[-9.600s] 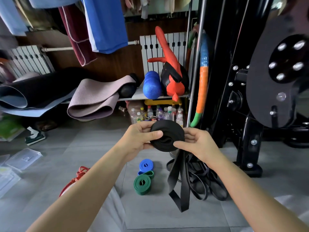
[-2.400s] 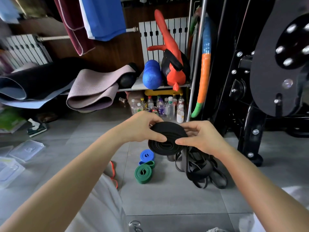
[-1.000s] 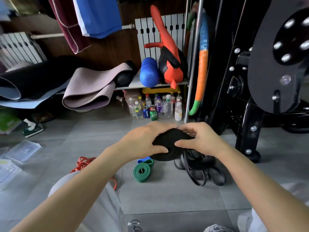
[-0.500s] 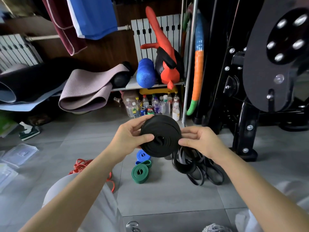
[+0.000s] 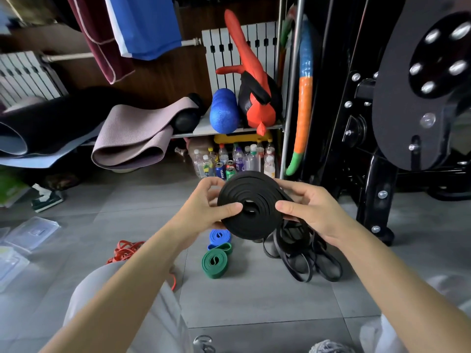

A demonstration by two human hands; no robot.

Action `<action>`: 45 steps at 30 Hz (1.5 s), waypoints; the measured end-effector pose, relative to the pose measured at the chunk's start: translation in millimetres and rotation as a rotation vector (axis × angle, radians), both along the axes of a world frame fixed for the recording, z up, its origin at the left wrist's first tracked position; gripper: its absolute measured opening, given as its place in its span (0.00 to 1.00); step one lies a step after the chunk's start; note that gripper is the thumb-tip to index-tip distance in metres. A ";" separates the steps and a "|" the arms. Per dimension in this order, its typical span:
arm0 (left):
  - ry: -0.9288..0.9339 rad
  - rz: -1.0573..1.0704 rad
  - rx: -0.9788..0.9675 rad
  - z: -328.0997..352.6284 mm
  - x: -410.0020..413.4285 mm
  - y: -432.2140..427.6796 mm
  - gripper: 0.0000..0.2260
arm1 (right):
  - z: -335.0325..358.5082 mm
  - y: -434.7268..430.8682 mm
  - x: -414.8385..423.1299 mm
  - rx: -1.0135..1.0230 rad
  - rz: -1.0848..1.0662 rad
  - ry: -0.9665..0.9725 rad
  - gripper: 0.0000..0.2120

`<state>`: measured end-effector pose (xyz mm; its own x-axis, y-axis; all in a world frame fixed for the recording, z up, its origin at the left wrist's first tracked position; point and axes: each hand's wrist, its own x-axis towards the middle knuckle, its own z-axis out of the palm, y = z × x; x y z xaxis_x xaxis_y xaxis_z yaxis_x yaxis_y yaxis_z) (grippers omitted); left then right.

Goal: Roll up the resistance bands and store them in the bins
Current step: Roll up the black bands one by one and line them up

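2 hands held 1 black coil (image 5: 251,207) in the air above the floor (image 5: 254,301). The left hand (image 5: 204,210) pinched its left rim and the right hand (image 5: 313,212) pinched its right rim, where a strand left the coil. The rolling step looked almost finished. The next move probably called for winding this last strand tight, without letting the coil spring open. 1 green roll (image 5: 215,262) and 1 blue roll (image 5: 219,235) lay below the hands beside loose black bands (image 5: 300,253). Clear bins (image 5: 33,231) sat at the floor's left edge.
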<state>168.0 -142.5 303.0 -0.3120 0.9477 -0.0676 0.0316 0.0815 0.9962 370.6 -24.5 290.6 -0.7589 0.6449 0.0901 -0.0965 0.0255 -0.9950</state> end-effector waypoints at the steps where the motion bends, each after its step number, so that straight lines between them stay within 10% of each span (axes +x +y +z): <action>1: 0.150 0.010 -0.012 5.7 -4.6 1.2 0.26 | 1.1 0.6 1.0 0.027 0.031 -0.026 0.23; 7: 0.908 -0.419 0.021 29.8 -3.0 6.6 0.32 | 10.6 -0.5 -4.1 0.137 0.087 -0.198 0.20; 17: 0.477 -0.249 0.078 9.7 -4.4 -6.7 0.31 | 9.0 -2.3 1.7 0.254 -0.053 -0.230 0.12; 25: 0.223 -0.048 0.112 11.0 -9.7 -13.4 0.30 | 4.5 -6.5 -4.5 0.744 -0.286 -0.336 0.14; 35: 0.008 0.138 0.138 11.7 -3.4 -16.8 0.25 | -3.4 -33.9 -29.2 0.457 -0.451 -0.309 0.16; 45: -0.045 0.284 -0.021 -76.5 -16.8 18.6 0.23 | -65.4 6.9 -85.3 0.573 -0.361 -0.757 0.25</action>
